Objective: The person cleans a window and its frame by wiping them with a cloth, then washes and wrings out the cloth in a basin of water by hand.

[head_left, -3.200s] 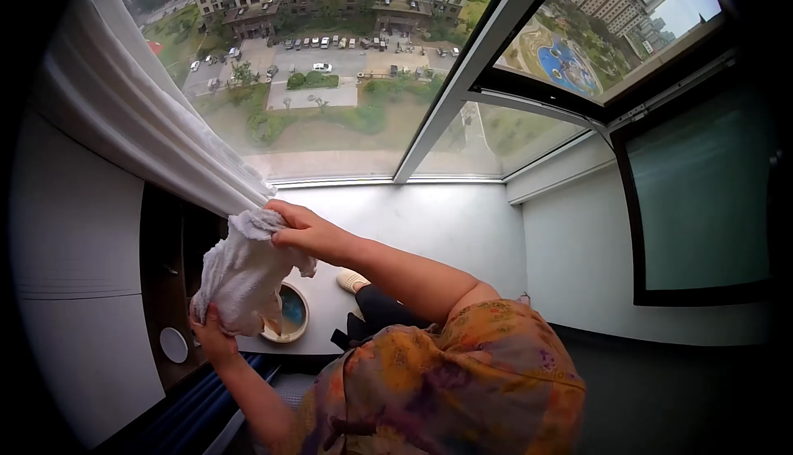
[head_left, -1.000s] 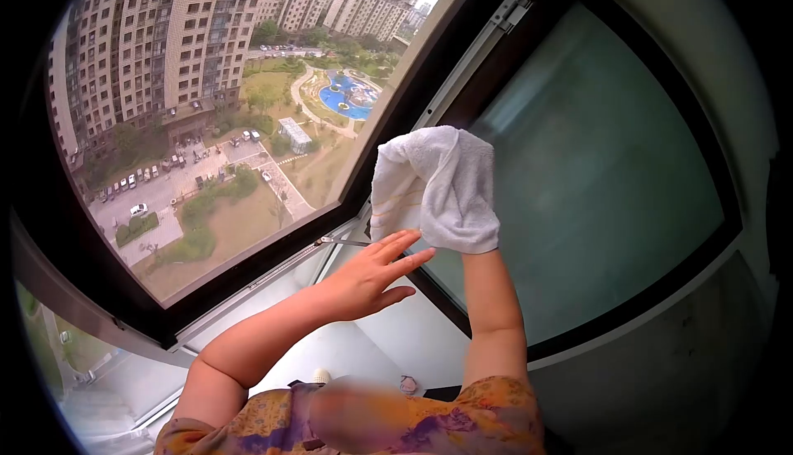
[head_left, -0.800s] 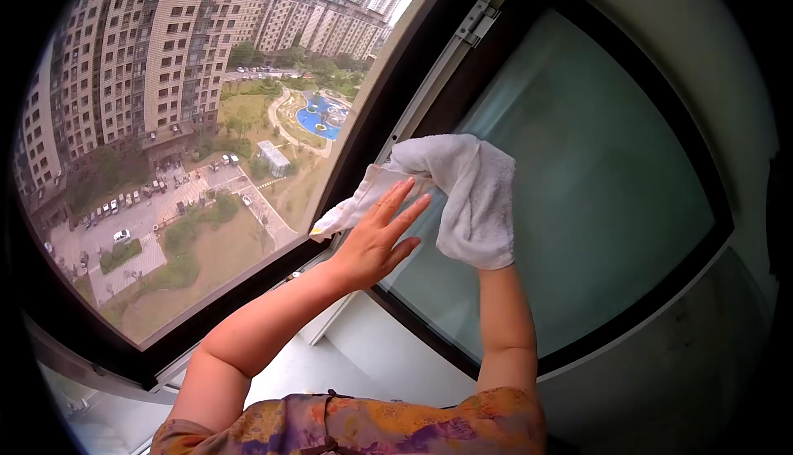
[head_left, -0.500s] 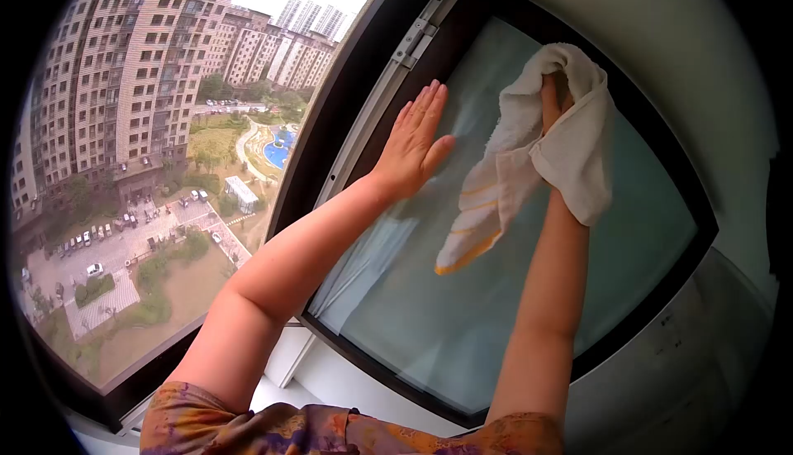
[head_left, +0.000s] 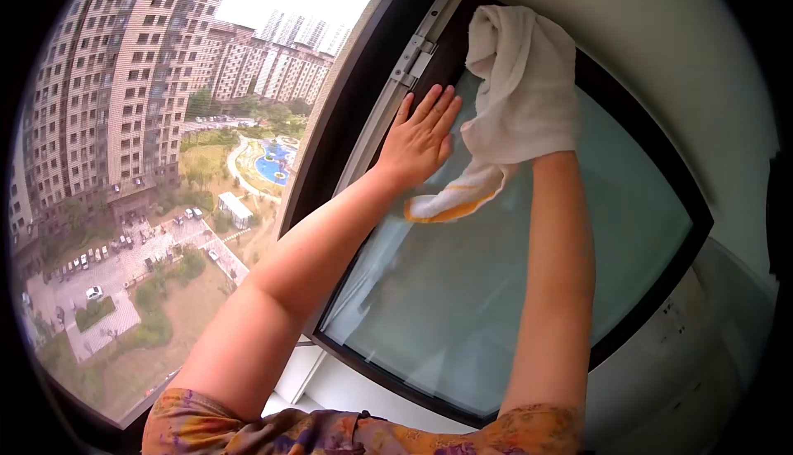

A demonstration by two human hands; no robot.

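Note:
My left hand [head_left: 417, 142] lies flat with its fingers stretched out, on the hinge-side frame and glass edge of a dark-framed window sash [head_left: 632, 101]. A white towel [head_left: 533, 83] with yellow stripes at one end is draped over my right hand, against the upper corner of the sash. The towel hides that hand's fingers; only the wrist and forearm show below it. The towel's striped end hangs to the left across the glass [head_left: 462, 290], near my left hand.
A metal hinge [head_left: 413, 61] joins the sash to the window frame [head_left: 334, 116] on the left. Beyond the opening, a tall building [head_left: 107, 83], parked cars and a blue pool area lie far below. A pale wall [head_left: 694, 66] stands close on the right.
My right hand has moved up and left with the towel, towards the sash's top corner. The towel's striped end has swung up and left. My left hand has stayed nearly in place, fingers slightly more spread.

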